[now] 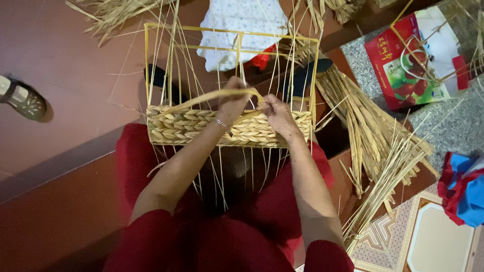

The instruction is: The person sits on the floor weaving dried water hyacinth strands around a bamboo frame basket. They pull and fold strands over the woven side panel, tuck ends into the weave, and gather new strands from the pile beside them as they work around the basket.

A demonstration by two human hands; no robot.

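A yellow wire frame (147, 60) rests on my lap, its lower part covered by rows of braided straw weave (176, 127). Thin upright straw strands rise through the frame. My left hand (233, 100) is closed on a flat straw strand (201, 100) that arcs leftward over the weave. My right hand (276, 113) pinches the same strand's end at the top edge of the weave, close beside the left hand. A thin bracelet sits on my left wrist.
A bundle of loose straw (363, 126) lies at my right. A red printed bag (413, 60) lies on the grey floor at the upper right, a blue and red cloth (464, 186) at the right edge. A shoe (22, 98) lies at the left, a white cloth (237, 25) beyond the frame.
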